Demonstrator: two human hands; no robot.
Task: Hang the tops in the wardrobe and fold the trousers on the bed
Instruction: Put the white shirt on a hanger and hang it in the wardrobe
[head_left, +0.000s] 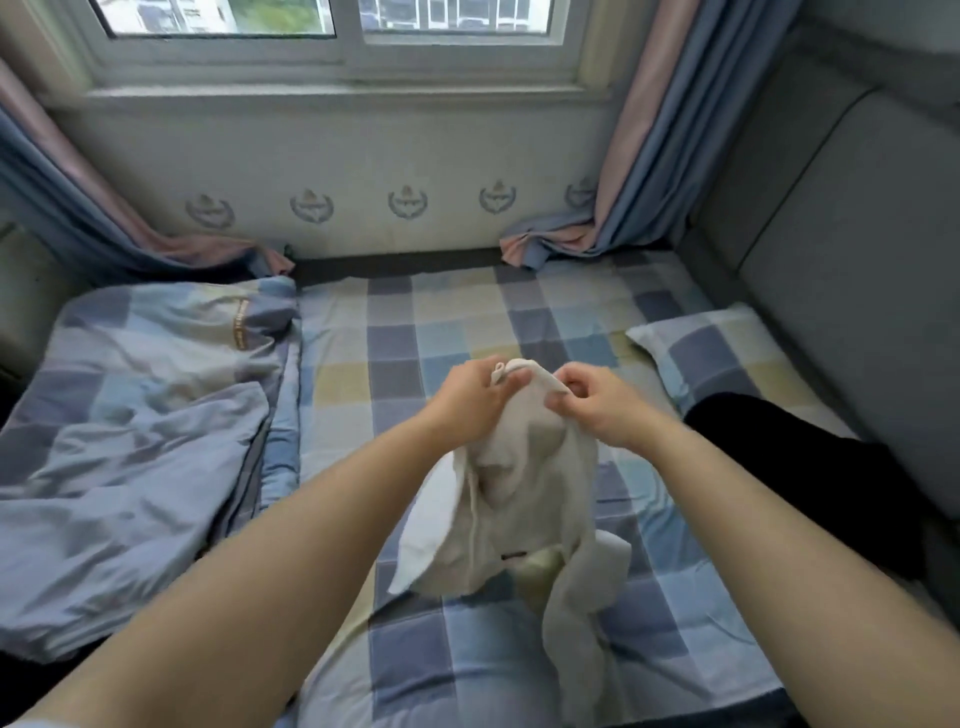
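Bare forearms reach in from the lower edge, both extended over the bed with the blue, grey and yellow checked sheet. Left hand has fingers curled onto the upper edge of a pale cream knitted garment, thumb and fingers pinching the fabric near a small loop at its top. Right hand pinches the same top edge just beside the left, fingertips bent down onto the cloth. Garment hangs from both hands above the middle of the bed; its lower folds and one long trailing part droop down to the sheet near the front edge. Whether it is a top or trousers cannot be told.

Black garment lies on the right side of the bed, partly behind the right forearm. Checked pillow sits beyond it by a grey padded headboard. Rumpled blue-grey checked duvet is heaped on the left. Blue and pink curtains pool at the window wall.
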